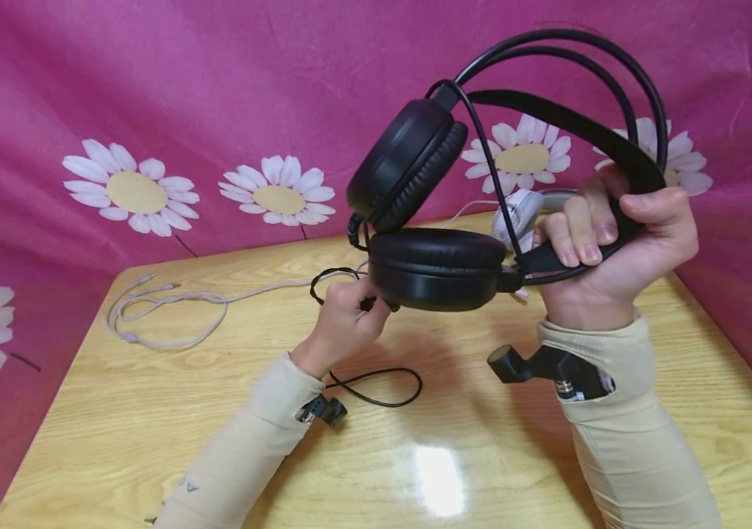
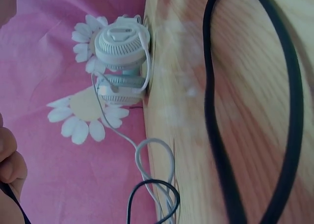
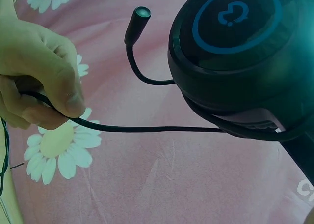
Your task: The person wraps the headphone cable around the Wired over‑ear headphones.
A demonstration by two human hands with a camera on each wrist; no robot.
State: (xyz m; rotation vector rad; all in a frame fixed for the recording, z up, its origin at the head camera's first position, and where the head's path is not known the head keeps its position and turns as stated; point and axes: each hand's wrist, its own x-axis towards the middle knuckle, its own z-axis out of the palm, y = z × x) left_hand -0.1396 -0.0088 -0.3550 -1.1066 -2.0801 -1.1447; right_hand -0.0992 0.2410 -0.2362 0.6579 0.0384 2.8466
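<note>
Fingers of the right hand (image 1: 640, 268) are curled round the headband of the black headset (image 1: 438, 275); thumb and fingers of the left hand (image 1: 345, 323) pinch its black cable (image 3: 147, 129). Headset is held up over the table (image 1: 514, 455), right of centre, with the white headphones (image 2: 120, 44) beyond it on the far right.

Handling (estimate): light for its bulk; outer bows springy and fairly stiff, inner strap and ear pads soft, cup shells smooth and perhaps slippery. Mic boom (image 3: 138, 25) and cable entry look like the weak points. Best hold: the headband, as now; cable limp, better guided than tugged.

Orientation: ear cups point left, band crown right; long axis runs left to right, roughly level. One cup sits above the other, the upper tilted.
</note>
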